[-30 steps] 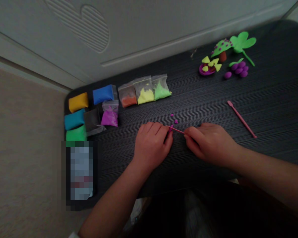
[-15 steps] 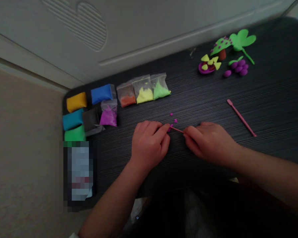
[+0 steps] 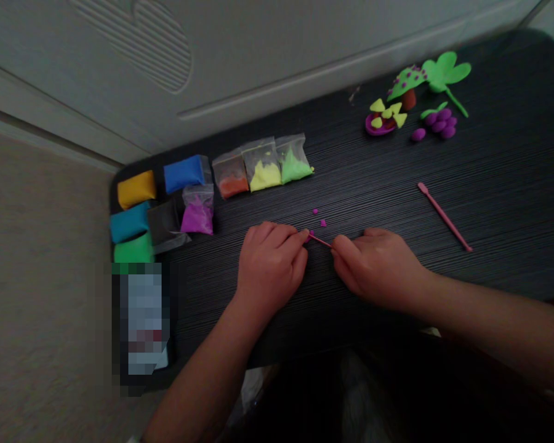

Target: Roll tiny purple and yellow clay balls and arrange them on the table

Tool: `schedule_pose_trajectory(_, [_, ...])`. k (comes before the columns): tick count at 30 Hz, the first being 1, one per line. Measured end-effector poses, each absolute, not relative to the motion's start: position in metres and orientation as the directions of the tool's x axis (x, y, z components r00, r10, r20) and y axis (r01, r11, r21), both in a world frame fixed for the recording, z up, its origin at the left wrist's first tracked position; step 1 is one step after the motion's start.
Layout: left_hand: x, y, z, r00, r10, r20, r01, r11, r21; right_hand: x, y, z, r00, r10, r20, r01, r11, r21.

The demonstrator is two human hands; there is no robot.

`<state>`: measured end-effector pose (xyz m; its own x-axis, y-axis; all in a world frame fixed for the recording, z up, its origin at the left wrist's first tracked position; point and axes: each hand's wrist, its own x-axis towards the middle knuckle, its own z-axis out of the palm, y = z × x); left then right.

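A thin pink modelling tool (image 3: 322, 241) is pinched in my right hand (image 3: 376, 266), its narrow end pointing left. That tip meets a small piece of purple clay (image 3: 311, 234) at the fingertips of my left hand (image 3: 271, 261). The left fingers are curled together and closed on the clay, covering part of it. Just beyond the fingertips lie two loose purple bits, one triangular (image 3: 323, 223) and one smaller (image 3: 315, 211). A second pink modelling tool (image 3: 444, 216) rests on the table to the right of my right hand.
Bags of orange (image 3: 233, 183), yellow (image 3: 265, 175), light green (image 3: 295, 166) and purple clay (image 3: 197, 215) lie behind my left hand. More coloured packs, including a blue one (image 3: 183, 174), fill the left end. Finished clay pieces, including a mushroom (image 3: 409, 97) and grapes (image 3: 441, 123), stand at back right.
The whole view has shifted slightly, so everything appears a little further left. Both hands keep nearly the same pose, with the tool tip still at the left fingertips.
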<state>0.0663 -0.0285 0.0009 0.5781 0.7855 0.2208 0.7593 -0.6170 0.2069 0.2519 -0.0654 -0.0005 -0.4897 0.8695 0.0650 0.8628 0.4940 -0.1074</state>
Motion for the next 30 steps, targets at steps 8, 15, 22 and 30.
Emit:
schedule_pose_trajectory(8, [0.0733, -0.0315, -0.001, 0.541, 0.819, 0.192, 0.782, -0.574, 0.245, 0.2524, -0.0671, 0.0019, -0.488, 0.871, 0.059, 0.866, 0.492, -0.091])
schedule_pose_trajectory(15, [0.0741, -0.0303, -0.0024, 0.55, 0.828, 0.11, 0.8, -0.56, 0.217, 0.2517, -0.067, 0.0021, -0.481, 0.876, 0.046, 0.871, 0.483, -0.09])
schedule_pose_trajectory(22, [0.0722, -0.0289, -0.0023, 0.55, 0.828, 0.108, 0.781, -0.555, 0.285, 0.2513, -0.0665, -0.0005, -0.473, 0.879, 0.058, 0.874, 0.476, -0.101])
schedule_pose_trajectory(30, [0.0707, -0.0294, -0.0022, 0.535, 0.836, 0.123, 0.757, -0.538, 0.37, 0.2545, -0.0658, -0.0013, -0.452, 0.888, 0.086, 0.885, 0.458, -0.087])
